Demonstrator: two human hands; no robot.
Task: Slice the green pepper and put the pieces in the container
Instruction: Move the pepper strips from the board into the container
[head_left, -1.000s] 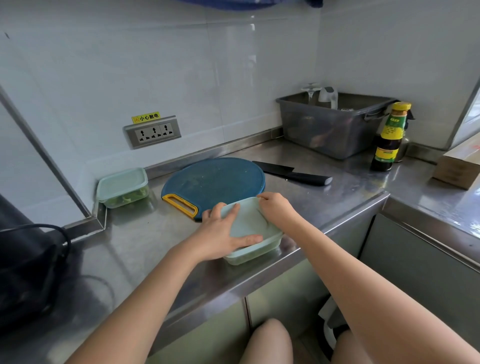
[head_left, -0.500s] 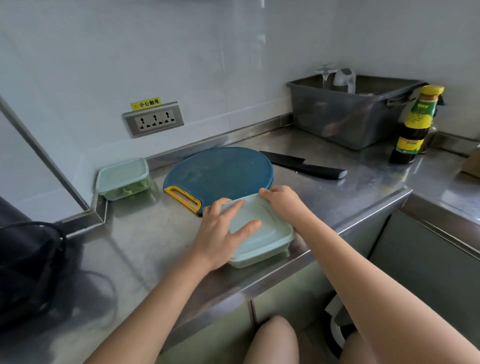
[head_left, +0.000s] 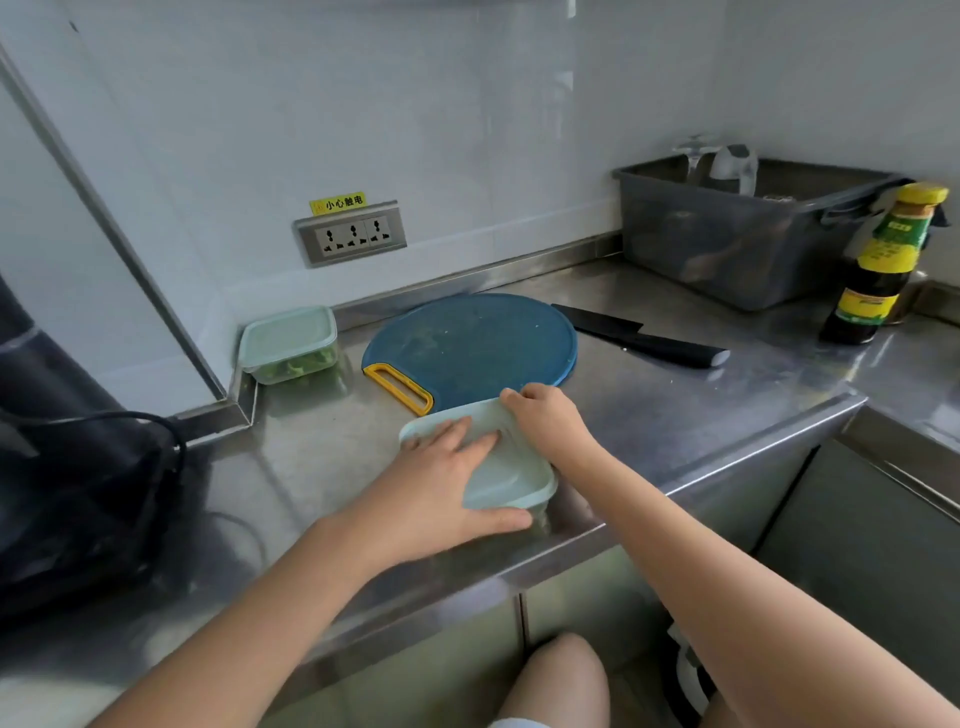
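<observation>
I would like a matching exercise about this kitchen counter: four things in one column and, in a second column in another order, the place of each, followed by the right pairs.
Things
1. knife
2. bottle
3. cutting board
4. front container

Places
A. under the left hand and the right hand
B. standing at the right end of the grey tub
C. lying flat, just right of the cutting board
D. between the corner container and the knife

Pairs: 1-C, 2-B, 3-D, 4-A
</observation>
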